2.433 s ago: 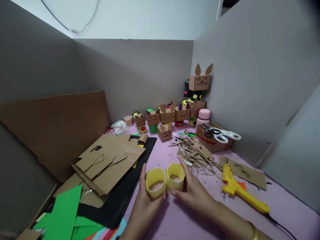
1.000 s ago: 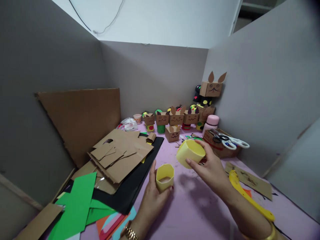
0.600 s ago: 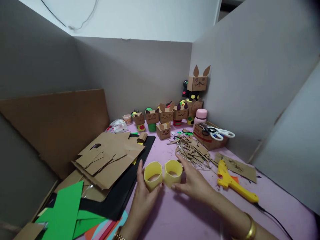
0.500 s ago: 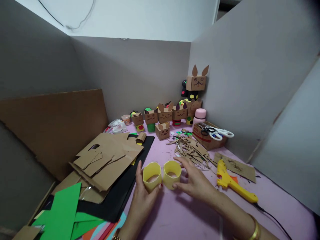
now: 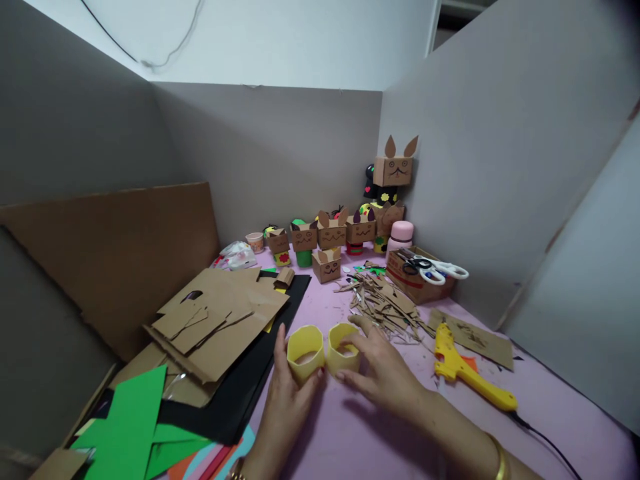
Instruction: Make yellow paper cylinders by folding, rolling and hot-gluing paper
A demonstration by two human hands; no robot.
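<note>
Two short yellow paper tubes stand side by side in front of me, their rims nearly touching. My left hand (image 5: 290, 397) curves around the left yellow tube (image 5: 303, 341), with fingers on its far left side and the thumb at its front right. My right hand (image 5: 383, 370) grips the right yellow tube (image 5: 336, 360), thumb against the outside front and a finger reaching over the rim into the opening. A brownish surface shows inside both tubes. The undersides of the tubes are not visible.
A yellow glue gun (image 5: 470, 377) lies at right, near a cardboard strip (image 5: 473, 340). Cardboard scraps (image 5: 383, 303) and a box (image 5: 415, 283) with scissors (image 5: 435, 268) are behind. Cardboard sheets (image 5: 225, 300) and green sheets (image 5: 130, 413) lie left; cardboard animal figures (image 5: 331, 233) stand at the back.
My right hand has shifted its grip: a finger now dips over the rim into the right tube, and the thumb has moved slightly left. The left hand keeps its hold.
</note>
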